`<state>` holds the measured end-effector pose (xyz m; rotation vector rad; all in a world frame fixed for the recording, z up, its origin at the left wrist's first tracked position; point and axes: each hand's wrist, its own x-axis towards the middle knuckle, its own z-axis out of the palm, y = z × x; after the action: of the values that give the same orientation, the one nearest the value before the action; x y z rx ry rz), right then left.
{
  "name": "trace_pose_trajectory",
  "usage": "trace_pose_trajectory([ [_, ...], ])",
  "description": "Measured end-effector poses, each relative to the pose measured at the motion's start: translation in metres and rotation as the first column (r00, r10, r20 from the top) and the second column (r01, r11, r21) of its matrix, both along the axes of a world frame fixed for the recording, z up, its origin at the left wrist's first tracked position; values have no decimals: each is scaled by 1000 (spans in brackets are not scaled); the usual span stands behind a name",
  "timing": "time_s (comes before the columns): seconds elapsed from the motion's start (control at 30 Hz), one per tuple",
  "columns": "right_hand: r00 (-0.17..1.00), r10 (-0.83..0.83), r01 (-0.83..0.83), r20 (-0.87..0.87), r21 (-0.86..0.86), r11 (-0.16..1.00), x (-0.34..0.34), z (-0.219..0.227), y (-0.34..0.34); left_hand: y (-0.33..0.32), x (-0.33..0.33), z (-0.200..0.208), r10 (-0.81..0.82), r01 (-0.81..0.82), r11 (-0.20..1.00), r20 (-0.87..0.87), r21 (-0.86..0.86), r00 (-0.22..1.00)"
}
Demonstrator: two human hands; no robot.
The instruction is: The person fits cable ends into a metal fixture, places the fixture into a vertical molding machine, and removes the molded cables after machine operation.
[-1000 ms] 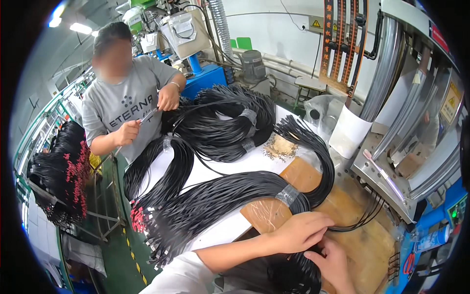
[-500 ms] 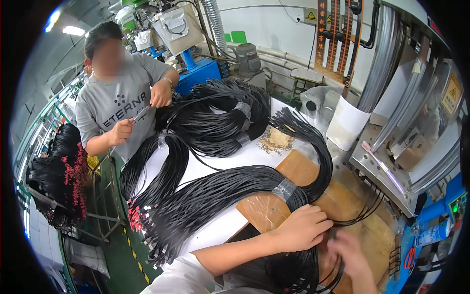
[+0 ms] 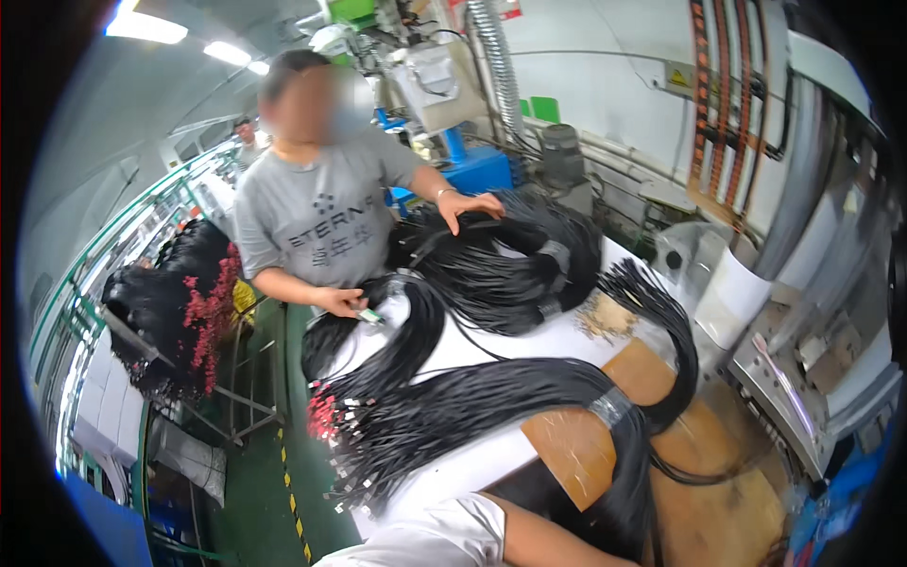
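Note:
My left forearm (image 3: 545,541) comes in at the lower edge and runs right, and its hand lies below the frame. My right hand is out of view too. Just beyond the forearm, a long bundle of black cables (image 3: 482,402) bends across the table, bound by a clear plastic wrap (image 3: 609,407). Its far left ends carry small white and red connectors (image 3: 323,416). Under the bundle is a brown board (image 3: 570,454). A second brown board (image 3: 641,367) lies behind it, beside a short curved cable bunch (image 3: 682,354).
A co-worker (image 3: 321,203) across the white table (image 3: 487,347) touches a coiled black cable bundle (image 3: 491,274) and holds a small tool. Hanging cables with red ends (image 3: 213,321) are on a rack at left. A metal machine (image 3: 779,397) stands at right.
The view has shifted, so the scene sits further right and lower. Both my hands have left the frame. The co-worker's one hand has moved onto the coiled cables.

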<state>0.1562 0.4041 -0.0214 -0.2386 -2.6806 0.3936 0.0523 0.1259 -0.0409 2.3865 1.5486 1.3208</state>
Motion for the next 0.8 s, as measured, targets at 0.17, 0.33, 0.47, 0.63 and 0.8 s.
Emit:
trace_pose_trajectory([
  [0.17, 955, -241, 161, -173, -378, 912, -27, -58, 26, -16, -20, 4, 236, 380, 749, 754, -543, 613],
  [0.33, 972, -157, -35, -176, -765, 643, 4, 0, 56, -17, -10, 23, 19, 97, 935, 321, -342, 947],
  [0.47, 833, 19, 117, 552, -210, 971, 16, 72, 34, 6, 8, 58, -48, 103, 854, 119, -511, 992],
  [0.63, 965, -236, 217, 114, 153, 964, -12, -14, 10, 57, -32, 56, -15, 469, 865, 923, -181, 384],
  [0.8, 974, -205, 213, 91, -87, 973, -41, -36, 16, 51, -134, 9, 346, 43, 938, 938, -344, -28],
])
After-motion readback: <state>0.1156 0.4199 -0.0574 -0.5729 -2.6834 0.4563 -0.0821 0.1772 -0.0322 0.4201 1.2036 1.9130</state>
